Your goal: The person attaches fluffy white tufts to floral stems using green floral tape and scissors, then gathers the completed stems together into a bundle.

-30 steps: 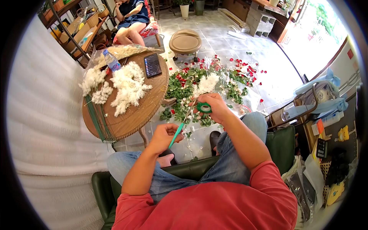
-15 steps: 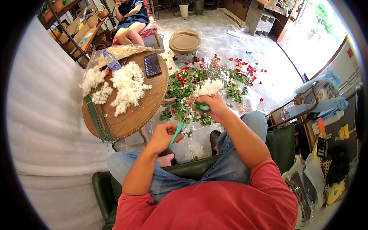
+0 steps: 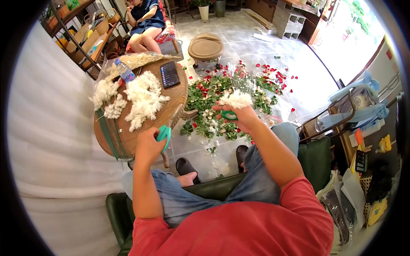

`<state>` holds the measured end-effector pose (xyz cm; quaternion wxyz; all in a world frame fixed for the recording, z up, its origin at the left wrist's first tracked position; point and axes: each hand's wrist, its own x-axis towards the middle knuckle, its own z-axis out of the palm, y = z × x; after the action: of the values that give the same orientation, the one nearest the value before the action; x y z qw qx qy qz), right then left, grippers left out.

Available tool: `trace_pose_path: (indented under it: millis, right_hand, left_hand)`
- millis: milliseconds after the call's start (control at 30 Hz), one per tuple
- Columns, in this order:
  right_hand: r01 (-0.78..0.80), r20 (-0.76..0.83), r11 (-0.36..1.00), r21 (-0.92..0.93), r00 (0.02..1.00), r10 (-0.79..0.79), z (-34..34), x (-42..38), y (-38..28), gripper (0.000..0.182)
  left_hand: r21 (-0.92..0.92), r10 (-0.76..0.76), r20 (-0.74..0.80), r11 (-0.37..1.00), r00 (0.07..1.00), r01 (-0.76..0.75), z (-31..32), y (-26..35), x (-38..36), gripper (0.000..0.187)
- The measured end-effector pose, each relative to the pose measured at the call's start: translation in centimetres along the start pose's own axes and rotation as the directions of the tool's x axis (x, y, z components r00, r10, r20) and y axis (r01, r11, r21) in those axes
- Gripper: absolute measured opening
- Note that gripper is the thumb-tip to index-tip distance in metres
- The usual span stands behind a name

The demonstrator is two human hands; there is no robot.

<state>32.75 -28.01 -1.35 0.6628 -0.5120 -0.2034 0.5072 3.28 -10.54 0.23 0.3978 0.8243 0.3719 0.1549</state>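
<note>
Teal-handled scissors [image 3: 165, 135] are gripped in my left hand [image 3: 147, 147], beside the near edge of the round table [image 3: 168, 115]; the blades are hard to make out. My right hand [image 3: 244, 119], over the floor, is closed on a small white fluffy flower head [image 3: 236, 99] and a roll of green tape [image 3: 229, 115]. The flower's stem is hidden by the fingers. On the table lies a pile of white fluffy flowers [image 3: 145, 100], with green wire stems [image 3: 110, 136] reaching over its left edge.
A water bottle [image 3: 124, 71] and a phone [image 3: 169, 74] are on the table. Green leaves and red petals [image 3: 209, 96] litter the tiled floor. Behind them stands a brown stool [image 3: 206, 47]. A person [image 3: 147, 25] sits at the back left.
My left hand has moved left with the scissors, away from the right hand and closer to the table. The right hand, with flower and tape, has shifted only slightly.
</note>
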Motion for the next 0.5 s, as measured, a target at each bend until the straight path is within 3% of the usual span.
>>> trace_pose_path:
  millis: [67, 200, 333, 400, 467, 500]
  right_hand:
    - [-0.032, 0.065, 0.999, -0.013, 0.997, 0.033, 0.1, 0.3, 0.4, 0.030]
    - [-0.083, 0.119, 0.997, -0.001, 0.990, 0.082, 1.4, -0.2, 0.8, 0.034]
    - [-0.118, 0.162, 0.993, 0.014, 0.980, 0.114, 2.1, -1.1, 0.8, 0.025]
    - [-0.149, 0.196, 0.988, 0.037, 0.971, 0.140, 2.4, -1.7, 0.5, 0.027]
    - [-0.190, 0.237, 0.981, 0.047, 0.956, 0.173, 2.6, -1.7, 0.8, 0.028]
    - [-0.196, 0.265, 0.979, 0.060, 0.948, 0.174, 2.5, -1.6, 1.1, 0.029]
  left_hand:
    - [0.418, 0.069, -0.158, 0.908, 0.985, 0.003, -0.4, -1.3, 1.1, 0.031]
    - [0.442, 0.088, -0.214, 0.897, 0.973, 0.016, -0.5, -1.9, 2.1, 0.037]
    - [0.438, 0.175, -0.271, 0.898, 0.946, -0.041, 0.8, -0.1, 1.3, 0.040]
    - [0.295, 0.493, -0.237, 0.857, 0.837, -0.422, 3.2, 1.3, 0.4, 0.039]
    - [0.082, 0.514, -0.162, 0.858, 0.843, -0.507, 6.4, 3.1, -0.7, 0.030]
    - [0.081, 0.506, -0.171, 0.862, 0.846, -0.500, 7.5, 3.0, -0.7, 0.030]
